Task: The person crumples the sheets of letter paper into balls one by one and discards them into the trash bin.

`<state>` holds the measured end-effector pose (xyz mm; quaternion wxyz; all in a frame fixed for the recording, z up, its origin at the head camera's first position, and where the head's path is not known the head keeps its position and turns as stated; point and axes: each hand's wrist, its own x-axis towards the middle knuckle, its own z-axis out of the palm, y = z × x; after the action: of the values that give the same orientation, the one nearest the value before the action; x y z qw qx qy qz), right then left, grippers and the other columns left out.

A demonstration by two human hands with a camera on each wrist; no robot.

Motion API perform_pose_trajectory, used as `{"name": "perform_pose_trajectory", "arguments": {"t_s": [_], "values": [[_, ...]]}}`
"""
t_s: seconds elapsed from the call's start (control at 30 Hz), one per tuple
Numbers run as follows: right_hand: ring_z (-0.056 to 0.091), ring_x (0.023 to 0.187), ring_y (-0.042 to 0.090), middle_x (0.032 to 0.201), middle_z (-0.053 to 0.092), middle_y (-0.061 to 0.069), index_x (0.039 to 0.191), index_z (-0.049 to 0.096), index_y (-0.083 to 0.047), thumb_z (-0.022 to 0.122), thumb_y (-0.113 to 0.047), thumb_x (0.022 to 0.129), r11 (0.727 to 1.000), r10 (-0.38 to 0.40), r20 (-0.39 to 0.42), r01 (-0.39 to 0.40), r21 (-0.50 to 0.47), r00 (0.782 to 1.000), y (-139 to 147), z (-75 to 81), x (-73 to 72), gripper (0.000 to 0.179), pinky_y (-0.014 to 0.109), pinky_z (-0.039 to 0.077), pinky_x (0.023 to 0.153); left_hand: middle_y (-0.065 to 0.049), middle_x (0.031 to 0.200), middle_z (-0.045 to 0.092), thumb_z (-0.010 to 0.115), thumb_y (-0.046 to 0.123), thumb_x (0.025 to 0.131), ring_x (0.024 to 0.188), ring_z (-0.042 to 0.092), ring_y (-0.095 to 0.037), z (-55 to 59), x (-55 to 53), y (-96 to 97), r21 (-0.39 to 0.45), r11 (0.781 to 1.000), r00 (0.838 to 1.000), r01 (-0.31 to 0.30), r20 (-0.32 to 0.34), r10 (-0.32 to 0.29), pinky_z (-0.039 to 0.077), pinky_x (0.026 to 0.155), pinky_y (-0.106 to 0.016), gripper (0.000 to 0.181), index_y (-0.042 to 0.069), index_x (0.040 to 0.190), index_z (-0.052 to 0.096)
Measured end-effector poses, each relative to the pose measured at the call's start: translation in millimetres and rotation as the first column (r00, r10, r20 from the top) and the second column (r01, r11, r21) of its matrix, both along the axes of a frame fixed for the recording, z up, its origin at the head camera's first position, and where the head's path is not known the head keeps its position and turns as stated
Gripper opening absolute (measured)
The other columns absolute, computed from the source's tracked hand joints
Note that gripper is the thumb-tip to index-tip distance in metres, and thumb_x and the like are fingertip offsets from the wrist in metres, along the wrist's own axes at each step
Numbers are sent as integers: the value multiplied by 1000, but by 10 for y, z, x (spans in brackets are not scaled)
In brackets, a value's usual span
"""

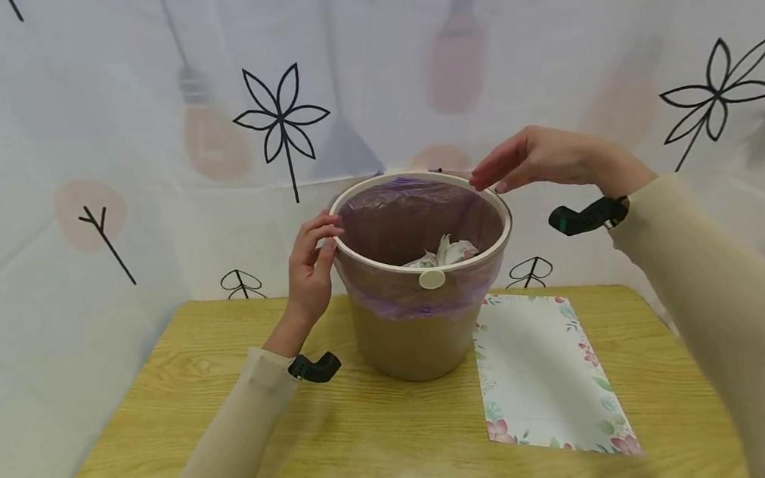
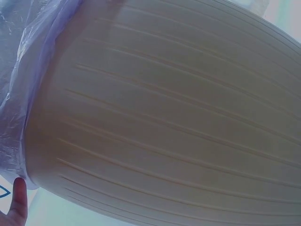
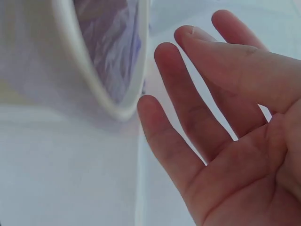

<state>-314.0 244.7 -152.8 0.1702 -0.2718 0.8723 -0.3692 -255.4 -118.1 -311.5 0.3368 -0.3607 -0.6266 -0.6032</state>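
Observation:
A beige trash can [image 1: 412, 343] stands on the table with a cream ring [image 1: 385, 267] around its mouth. A purple translucent trash bag [image 1: 387, 295] lines it and is folded down over the outside. Crumpled white waste [image 1: 455, 250] lies inside. My left hand [image 1: 310, 264] touches the can's left side, fingertips at the ring; in the left wrist view just one digit [image 2: 19, 202] shows beside the bag. Over the right rear of the rim is my right hand [image 1: 539, 157]. Its fingers are spread and hold nothing in the right wrist view.
To the right of the can, a white sheet with a floral border [image 1: 545, 376] lies flat on the wooden table [image 1: 347, 455]. A patterned cloth backdrop [image 1: 381, 64] hangs close behind the can. Dark bands [image 1: 588, 217] are strapped on both wrists.

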Motion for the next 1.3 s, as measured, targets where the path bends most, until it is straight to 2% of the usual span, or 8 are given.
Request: {"name": "perform_pose_trajectory", "arguments": {"t_s": [0.33, 0.5, 0.7, 0.8, 0.9, 1.07, 1.2, 1.3], "values": [[63, 115, 15, 126, 67, 8, 133, 59, 3, 70, -6, 93, 989, -134, 4, 134, -56, 991, 568, -248, 108, 43, 25, 51, 92, -39, 128, 48, 44, -15, 96, 136, 35, -49, 23, 20, 10, 7, 1000, 1000, -6, 26, 6, 48, 89, -23, 19, -19, 108, 58], [63, 115, 15, 124, 68, 3, 135, 56, 7, 68, -4, 94, 985, -140, 38, 143, -92, 989, 786, -513, 138, 44, 24, 51, 92, -32, 134, 51, 46, -12, 98, 138, 38, -40, -12, -51, -45, 3, 1000, 997, -7, 75, 7, 46, 92, -26, 21, -17, 112, 60], [64, 110, 12, 124, 68, 3, 137, 52, 9, 66, -7, 95, 978, -170, 51, 175, -116, 984, 977, -854, 176, 46, 23, 51, 90, -17, 144, 51, 49, -1, 102, 138, 42, -26, -25, -127, -135, 51, 998, 988, 42, 146, -49, 43, 103, -34, 26, -14, 122, 59], [65, 108, 11, 123, 68, 4, 137, 51, 9, 66, -8, 96, 970, -199, 47, 203, -132, 979, 1044, -1037, 204, 47, 23, 51, 90, -15, 144, 51, 48, 2, 103, 138, 41, -23, 15, -80, -184, 84, 996, 986, 20, 166, -34, 40, 107, -36, 27, -12, 123, 60], [65, 106, 10, 121, 69, 3, 137, 50, 9, 66, -10, 96, 965, -225, 37, 228, -129, 974, 1113, -1241, 256, 48, 25, 52, 89, -15, 140, 55, 50, 4, 103, 136, 43, -20, -26, -55, -249, 105, 994, 978, -34, 210, 11, 39, 107, -37, 25, -10, 121, 60], [65, 104, 7, 120, 69, 5, 136, 52, 10, 65, -13, 97, 959, -252, 41, 255, -126, 967, 1233, -1608, 364, 46, 25, 52, 88, -16, 126, 61, 55, 8, 102, 119, 55, -18, -255, -38, -387, 84, 988, 932, -133, 350, 95, 45, 95, -31, 23, -6, 119, 61], [65, 104, 7, 122, 68, 6, 134, 54, 9, 63, -16, 99, 947, -288, 56, 293, -133, 956, 1305, -1902, 446, 44, 23, 52, 86, -18, 115, 62, 56, 15, 103, 104, 60, -18, -458, 12, -498, 0, 989, 863, -149, 489, 130, 46, 84, -30, 25, -4, 118, 61], [65, 104, 8, 123, 66, 9, 134, 55, 8, 62, -19, 100, 934, -329, 54, 333, -130, 943, 1354, -2121, 502, 44, 23, 51, 86, -14, 107, 64, 56, 18, 104, 96, 63, -18, -605, 54, -543, -107, 991, 805, -85, 578, 131, 47, 79, -29, 24, -2, 115, 62]]}}
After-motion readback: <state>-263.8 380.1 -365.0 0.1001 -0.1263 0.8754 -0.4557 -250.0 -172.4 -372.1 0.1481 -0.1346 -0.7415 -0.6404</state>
